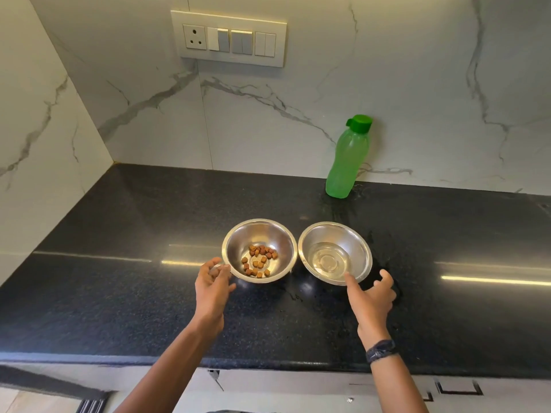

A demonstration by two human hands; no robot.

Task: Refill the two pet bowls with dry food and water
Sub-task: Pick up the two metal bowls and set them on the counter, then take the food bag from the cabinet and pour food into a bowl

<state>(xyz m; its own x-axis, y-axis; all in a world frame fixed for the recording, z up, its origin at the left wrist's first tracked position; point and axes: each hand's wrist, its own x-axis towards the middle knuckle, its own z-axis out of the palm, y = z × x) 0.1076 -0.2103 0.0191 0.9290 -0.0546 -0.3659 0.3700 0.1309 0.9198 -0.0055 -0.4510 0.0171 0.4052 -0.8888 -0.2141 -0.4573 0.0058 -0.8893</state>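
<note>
Two steel pet bowls sit side by side, rims almost touching, near the front-middle of a black speckled stone countertop (119, 234). Left bowl (231, 248) holds a small cluster of brown dry food pieces (258, 260) on its floor; right bowl (362, 248) holds a shallow pool of clear water (329, 260). A green plastic bottle (346, 162) with its flip cap closed stands upright at the back of the counter, against the white veined marble wall (268, 120), well behind the right bowl. Wet patches show on the counter around the bottle base and to the right of the water bowl. A switch panel (229, 38) with one socket is mounted on the wall above. Cabinet fronts (328, 389) run below the counter edge. Left hand (213, 286) reaches forward, fingers loosely curled and parted, fingertips at the near-left rim of the food bowl, nothing gripped. Right hand (371, 299) is spread open, index fingertip at the near rim of the water bowl, holding nothing; a dark band (381, 350) circles its wrist.
</note>
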